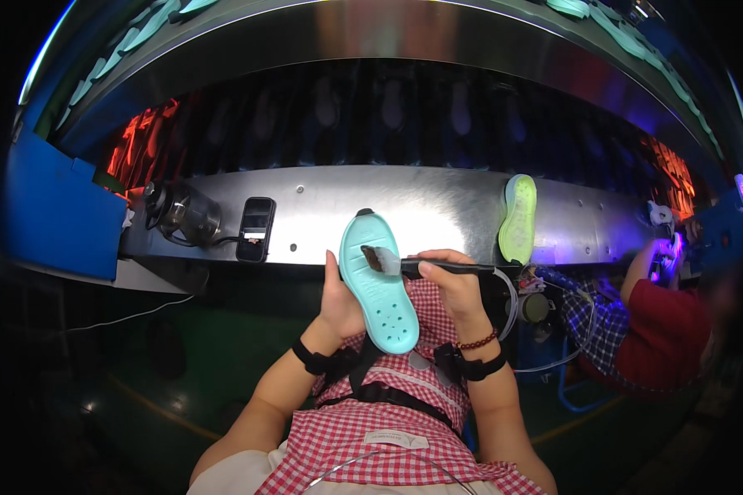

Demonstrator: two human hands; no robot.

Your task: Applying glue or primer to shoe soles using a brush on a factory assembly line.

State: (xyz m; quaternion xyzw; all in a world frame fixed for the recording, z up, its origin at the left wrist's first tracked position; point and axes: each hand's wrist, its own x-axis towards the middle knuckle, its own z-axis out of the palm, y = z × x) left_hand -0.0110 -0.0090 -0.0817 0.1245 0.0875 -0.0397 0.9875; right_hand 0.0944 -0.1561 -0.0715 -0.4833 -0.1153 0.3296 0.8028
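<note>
A turquoise shoe sole (394,312) is held up in front of my apron, its toe end pointing away from me. My left hand (340,302) grips it along the left edge, thumb up the side. In my right hand (452,285) is a brush (446,267) with a dark handle, closed in the fingers. Its bristles touch the sole's inner face near the middle. A pale thin tube (510,301) hangs beside the handle's rear end. Several small holes show in the sole's near end, and a dark patch sits at its far tip.
On the metal bench (338,198) lie a yellow-green sole (518,223) to the right and a black phone (256,229) to the left, beside a dark glass jug (188,216). Behind runs a dark conveyor (392,136) carrying soles. A co-worker in a red top (667,330) sits at right.
</note>
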